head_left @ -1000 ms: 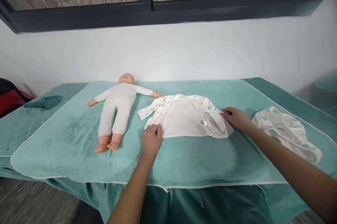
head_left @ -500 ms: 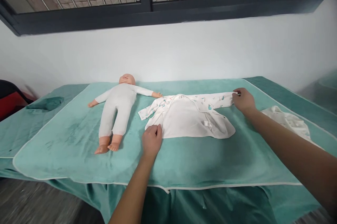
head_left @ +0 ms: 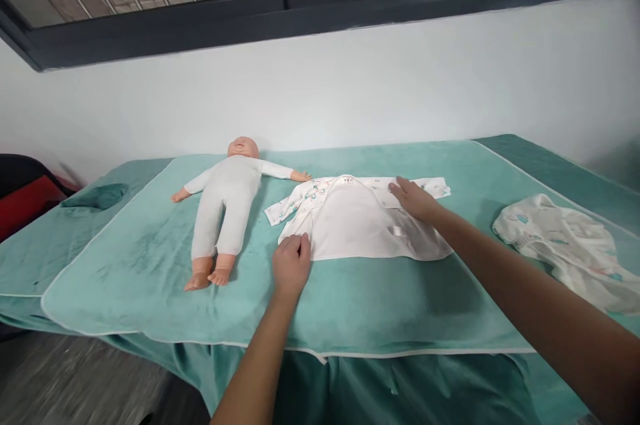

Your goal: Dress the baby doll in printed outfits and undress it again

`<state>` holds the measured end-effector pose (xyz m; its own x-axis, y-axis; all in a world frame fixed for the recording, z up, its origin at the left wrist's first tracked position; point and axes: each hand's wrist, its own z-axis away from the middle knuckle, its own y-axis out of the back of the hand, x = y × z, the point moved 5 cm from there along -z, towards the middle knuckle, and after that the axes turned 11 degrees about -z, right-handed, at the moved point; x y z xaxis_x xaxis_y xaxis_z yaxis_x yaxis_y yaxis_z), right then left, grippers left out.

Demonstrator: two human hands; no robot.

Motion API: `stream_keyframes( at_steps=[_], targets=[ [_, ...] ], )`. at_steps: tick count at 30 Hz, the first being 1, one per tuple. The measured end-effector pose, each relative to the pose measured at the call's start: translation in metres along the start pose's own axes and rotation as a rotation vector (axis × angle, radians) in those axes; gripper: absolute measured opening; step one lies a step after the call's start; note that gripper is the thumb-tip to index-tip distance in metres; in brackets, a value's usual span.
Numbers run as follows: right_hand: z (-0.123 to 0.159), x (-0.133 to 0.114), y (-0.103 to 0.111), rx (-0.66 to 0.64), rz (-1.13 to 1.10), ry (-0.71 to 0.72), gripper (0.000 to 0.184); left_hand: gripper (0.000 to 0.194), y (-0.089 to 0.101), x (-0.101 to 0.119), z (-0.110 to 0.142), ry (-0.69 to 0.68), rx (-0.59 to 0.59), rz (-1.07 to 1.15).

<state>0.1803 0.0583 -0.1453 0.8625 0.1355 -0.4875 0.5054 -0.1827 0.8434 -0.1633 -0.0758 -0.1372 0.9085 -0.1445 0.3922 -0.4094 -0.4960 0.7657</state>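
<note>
A white baby shirt (head_left: 360,225) with small printed figures on its sleeves lies spread open, inside facing up. At its lower left edge my left hand (head_left: 291,264) is closed, with the fabric edge at its curled fingers. My right hand (head_left: 413,198) lies flat on the shirt where the right-hand sleeve meets the body, fingers stretched out and holding nothing. Left of the shirt, a baby doll (head_left: 227,188) in a white suit rests on its back, arms spread; one doll hand touches or nearly touches the shirt's shoulder.
A crumpled white printed garment (head_left: 565,238) lies at the right, beside my forearm. Beneath everything is a green padded mat (head_left: 125,258) with pale piping. A white wall (head_left: 350,92) and dark window frame (head_left: 200,32) stand behind. A red and black item (head_left: 25,195) is at far left.
My right hand has let go of the sleeve's end and moved left along it to the shoulder area. The left hand stays at the lower edge. The view has shifted slightly.
</note>
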Motion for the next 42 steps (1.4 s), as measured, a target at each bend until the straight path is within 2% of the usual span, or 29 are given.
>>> stream_keyframes(
  at_steps=[5,8,11,15,17,19,23,25,27,30,35,37,39,42],
  targets=[
    [-0.001,0.013,-0.005,0.013,0.048,0.025,0.049,0.042,-0.001,0.0,0.001,-0.01,0.002,-0.028],
    [0.004,-0.001,0.002,0.051,-0.001,0.047,0.05,0.042,-0.002,0.0,0.001,-0.011,0.003,-0.031],
    [0.014,-0.05,-0.001,0.136,-0.087,0.174,0.052,0.039,0.0,-0.001,0.001,-0.017,0.025,-0.033],
    [0.03,-0.141,-0.041,0.031,-0.22,0.417,0.05,0.016,0.008,-0.002,0.003,0.01,0.173,0.01],
    [0.034,-0.173,-0.063,-0.009,-0.273,0.431,0.049,0.017,0.01,-0.004,0.004,0.047,0.232,0.03],
    [0.035,-0.19,-0.079,-0.026,-0.254,0.409,0.049,0.026,0.011,-0.009,0.001,0.104,0.236,0.027],
    [0.037,-0.191,-0.088,-0.029,-0.167,0.389,0.049,0.046,0.014,-0.039,-0.021,0.325,0.113,0.041],
    [0.037,-0.187,-0.086,-0.017,-0.173,0.395,0.048,0.044,0.016,-0.059,-0.034,0.43,0.013,0.094],
    [0.037,-0.185,-0.084,-0.002,-0.191,0.386,0.047,0.039,0.015,-0.07,-0.044,0.446,-0.098,0.183],
    [0.035,-0.183,-0.086,0.009,-0.201,0.365,0.045,0.037,0.015,-0.073,-0.05,0.438,-0.201,0.325],
    [0.032,-0.178,-0.087,0.067,-0.177,0.289,0.043,0.034,0.01,-0.066,-0.055,0.484,-0.38,0.542],
    [0.031,-0.175,-0.086,0.085,-0.177,0.262,0.042,0.04,0.007,-0.069,-0.061,0.523,-0.334,0.597],
    [0.03,-0.172,-0.086,0.088,-0.186,0.254,0.042,0.046,0.007,-0.075,-0.069,0.505,-0.173,0.601],
    [0.029,-0.17,-0.087,0.075,-0.209,0.261,0.043,0.048,0.007,-0.076,-0.077,0.361,0.08,0.404]
  ],
)
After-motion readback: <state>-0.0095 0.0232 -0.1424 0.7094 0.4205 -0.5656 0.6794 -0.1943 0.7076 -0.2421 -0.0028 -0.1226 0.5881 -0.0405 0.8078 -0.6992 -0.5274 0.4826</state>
